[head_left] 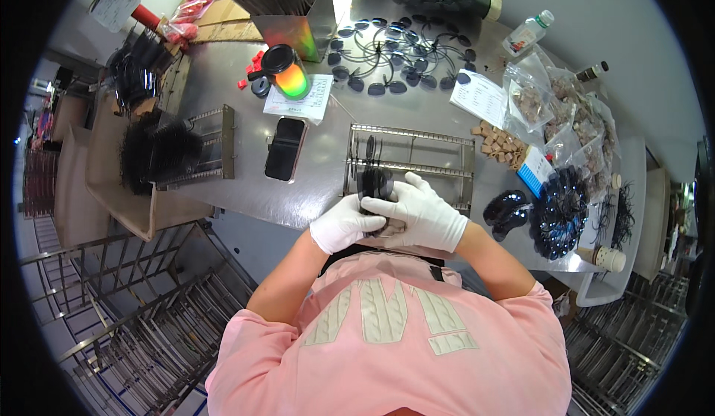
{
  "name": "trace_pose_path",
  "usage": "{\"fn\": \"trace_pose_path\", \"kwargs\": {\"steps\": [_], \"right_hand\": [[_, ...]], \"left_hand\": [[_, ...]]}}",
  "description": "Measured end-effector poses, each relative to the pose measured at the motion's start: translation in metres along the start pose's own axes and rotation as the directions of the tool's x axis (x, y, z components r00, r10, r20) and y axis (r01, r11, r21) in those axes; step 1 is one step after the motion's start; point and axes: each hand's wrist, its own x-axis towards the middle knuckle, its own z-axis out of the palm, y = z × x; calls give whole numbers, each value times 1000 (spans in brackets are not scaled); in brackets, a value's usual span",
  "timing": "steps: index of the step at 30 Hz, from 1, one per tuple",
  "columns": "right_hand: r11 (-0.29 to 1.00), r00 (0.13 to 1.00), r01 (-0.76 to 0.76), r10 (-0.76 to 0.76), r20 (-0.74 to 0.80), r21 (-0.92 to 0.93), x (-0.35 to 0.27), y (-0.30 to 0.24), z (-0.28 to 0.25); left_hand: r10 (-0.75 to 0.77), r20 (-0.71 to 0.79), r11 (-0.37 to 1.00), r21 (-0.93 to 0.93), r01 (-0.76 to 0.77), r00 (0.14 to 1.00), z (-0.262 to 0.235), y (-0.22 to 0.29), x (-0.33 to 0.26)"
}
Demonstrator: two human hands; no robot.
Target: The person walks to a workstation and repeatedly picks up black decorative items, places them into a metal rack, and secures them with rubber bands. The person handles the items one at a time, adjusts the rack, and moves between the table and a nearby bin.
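- In the head view, we see our left hand [346, 224] and right hand [424, 211], both white-gloved, brought together around some dark lenses [375, 183]; with the fingertips partly hidden, we cannot tell how firmly either hand grips.
- The dark lenses sit between our hands and just beyond them, at the left end of a metal rack [467, 174]; they look narrow, their long axis running away from our body, the far end pointing toward the back of the table [249, 192].
- The metal rack lies beyond our right hand, its long axis running left to right.
- Beyond our left hand, toward the left, we have a dark phone [285, 149], and past it a mug [288, 73] with a bright glowing pattern.
- Well beyond both hands, we see branching clusters of dark lenses [376, 51].
- Right of our right hand lie a few loose dark lenses [509, 213] and, further right, a glossy dark pile [558, 215]; small brown blocks [497, 146] are beyond it.
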Motion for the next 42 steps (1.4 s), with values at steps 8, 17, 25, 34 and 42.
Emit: {"fn": "trace_pose_path", "kwargs": {"steps": [8,17,25,34,42], "right_hand": [[978,955,-40,97,-280,204,-19,-1,42],[840,937,-55,230,-263,539,-31,17,46],[318,571,-111,796,-202,941,-10,58,62],[956,795,-259,294,-531,142,16,91,98],[961,846,-249,277,-456,120,17,93,94]], "left_hand": [[-111,-196,986,104,133,974,22,-9,10],[81,18,947,-314,-71,997,26,-25,21],[578,-144,-7,983,182,803,-8,33,37],[373,174,-499,866,38,911,-57,67,50],[336,211,-580,814,26,918,-71,58,54]]}}
